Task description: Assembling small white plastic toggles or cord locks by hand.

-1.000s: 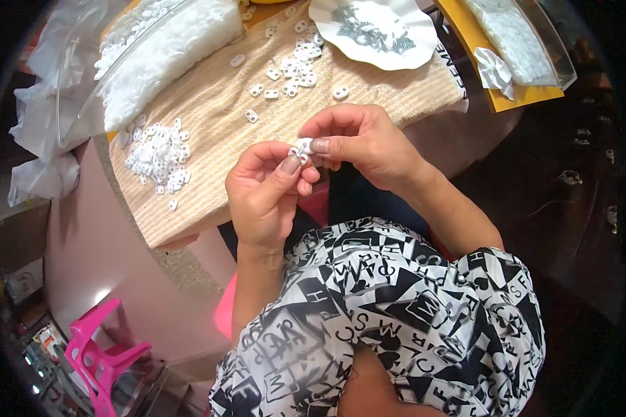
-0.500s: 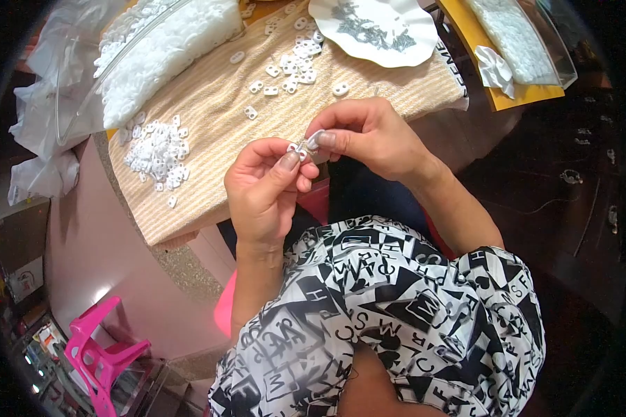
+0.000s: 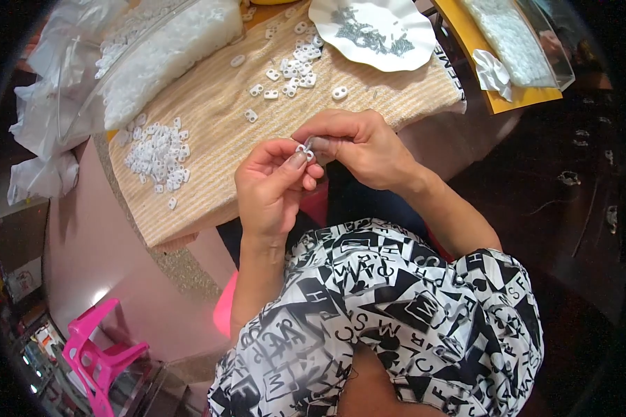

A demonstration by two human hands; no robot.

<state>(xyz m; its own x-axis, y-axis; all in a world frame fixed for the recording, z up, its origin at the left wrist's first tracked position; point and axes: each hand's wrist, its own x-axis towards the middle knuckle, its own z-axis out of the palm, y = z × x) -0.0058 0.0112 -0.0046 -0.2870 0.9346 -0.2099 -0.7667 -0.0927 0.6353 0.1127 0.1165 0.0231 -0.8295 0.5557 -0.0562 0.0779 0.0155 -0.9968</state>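
My left hand (image 3: 271, 186) is closed in a pinch, thumb against fingers, on a small white plastic piece with holes (image 3: 308, 154). Thumb and forefinger of my right hand (image 3: 370, 147) press together right at the upper edge of that piece; what they pinch is mostly covered by the fingertips. Both hands are raised off the cloth, near its front edge. Beyond them, loose white two-hole pieces (image 3: 299, 69) lie scattered. A wavy-edged white plate (image 3: 419, 33) at the back carries many small grey metal-looking pins.
A striped tan cloth (image 3: 209, 174) covers the table. A heap of small white pieces (image 3: 156, 156) lies at left, below a clear bag of white pieces (image 3: 174, 55). A clear container of white pieces (image 3: 511, 45) stands at far right. A pink stool (image 3: 104, 358) is on the floor.
My hands have come closer together, the left shifting slightly right and the right lower. The white piece that showed in my right fingertips is now hardly visible.
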